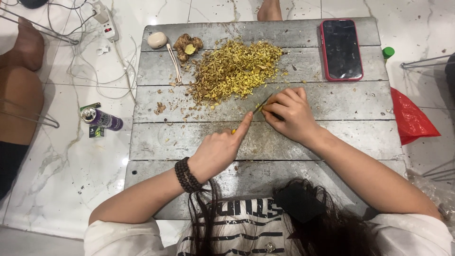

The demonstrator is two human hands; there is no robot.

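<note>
Knife (pixel 258 109) in left hand (pixel 219 150): fingers wrapped around a yellow handle, index finger stretched along the blade's back, tip angled toward the right hand (pixel 293 114). Right-hand fingers curled down, pinching a small yellow piece (pixel 259 106) against the grey slatted counter (pixel 332 142); the blade meets that piece just beside the fingertips. Chopped yellow-brown pile (pixel 234 71) lies just beyond both hands, toward the far edge. Whole knobbly root (pixel 187 46), pale round lump (pixel 157 40) and a peeler (pixel 174 62) left of the pile. Red-cased phone (pixel 341 49) at far right. Beaded bracelet (pixel 186 175) on left wrist.
</note>
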